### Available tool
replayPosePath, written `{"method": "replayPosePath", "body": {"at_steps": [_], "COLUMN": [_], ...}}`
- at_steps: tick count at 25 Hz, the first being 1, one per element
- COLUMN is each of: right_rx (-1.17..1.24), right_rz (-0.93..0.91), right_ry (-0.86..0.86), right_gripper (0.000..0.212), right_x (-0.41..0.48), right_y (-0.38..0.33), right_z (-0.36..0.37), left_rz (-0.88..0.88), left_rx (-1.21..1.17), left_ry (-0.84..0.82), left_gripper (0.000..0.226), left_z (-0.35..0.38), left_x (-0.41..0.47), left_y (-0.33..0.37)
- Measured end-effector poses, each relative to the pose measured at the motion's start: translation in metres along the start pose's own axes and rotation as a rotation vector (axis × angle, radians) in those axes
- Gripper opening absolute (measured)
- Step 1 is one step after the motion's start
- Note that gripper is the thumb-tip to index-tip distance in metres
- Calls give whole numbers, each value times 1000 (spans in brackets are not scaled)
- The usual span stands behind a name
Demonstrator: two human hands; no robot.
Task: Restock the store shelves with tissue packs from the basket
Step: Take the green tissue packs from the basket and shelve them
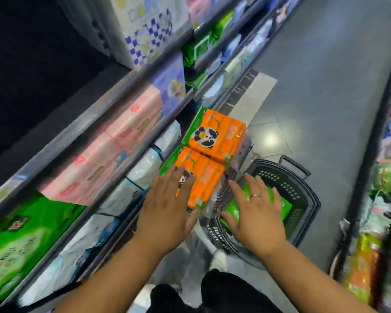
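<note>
Glossy plastic film is noted on the orange tissue packs [215, 136]; perforated dark plastic on the basket [287, 188]; polished floor tiles [325, 86] at two o'clock.

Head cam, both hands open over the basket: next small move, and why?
Probably close both hands on the near orange pack: the left hand lies open on it, the right hand hovers open over a green pack in the basket, nothing gripped yet.

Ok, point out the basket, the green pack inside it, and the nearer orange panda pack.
basket [290, 184]: head view, perforated far wall.
green pack [284, 205]: head view, corner right of the fingers.
nearer orange panda pack [209, 177]: head view, orange top face.
</note>
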State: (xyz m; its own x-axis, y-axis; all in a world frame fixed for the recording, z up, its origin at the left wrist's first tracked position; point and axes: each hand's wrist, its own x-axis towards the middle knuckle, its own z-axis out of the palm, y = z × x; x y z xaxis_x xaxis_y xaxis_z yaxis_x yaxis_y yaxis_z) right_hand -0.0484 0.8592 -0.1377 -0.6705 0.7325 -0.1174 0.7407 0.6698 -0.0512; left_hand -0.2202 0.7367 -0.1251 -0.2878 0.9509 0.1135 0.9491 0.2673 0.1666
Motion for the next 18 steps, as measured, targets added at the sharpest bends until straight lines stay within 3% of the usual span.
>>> {"method": "replayPosePath", "body": {"at_steps": [6,12,18], "right_rx": [81,131,100], "right_rz": [251,445,558], "right_ry": [-189,-297,-402], "right_gripper": [79,79,75], "right_x": [-8,2,24], "right_y": [97,150,184], "right_z": [72,162,262], "left_rz": [137,260,229], "left_rx": [-98,-183,-271], "left_ry": [-194,-355,-480], "left_gripper": [66,67,69], "left_z": [91,207,333], "left_x": [61,107,117], "left_y": [70,98,97]}}
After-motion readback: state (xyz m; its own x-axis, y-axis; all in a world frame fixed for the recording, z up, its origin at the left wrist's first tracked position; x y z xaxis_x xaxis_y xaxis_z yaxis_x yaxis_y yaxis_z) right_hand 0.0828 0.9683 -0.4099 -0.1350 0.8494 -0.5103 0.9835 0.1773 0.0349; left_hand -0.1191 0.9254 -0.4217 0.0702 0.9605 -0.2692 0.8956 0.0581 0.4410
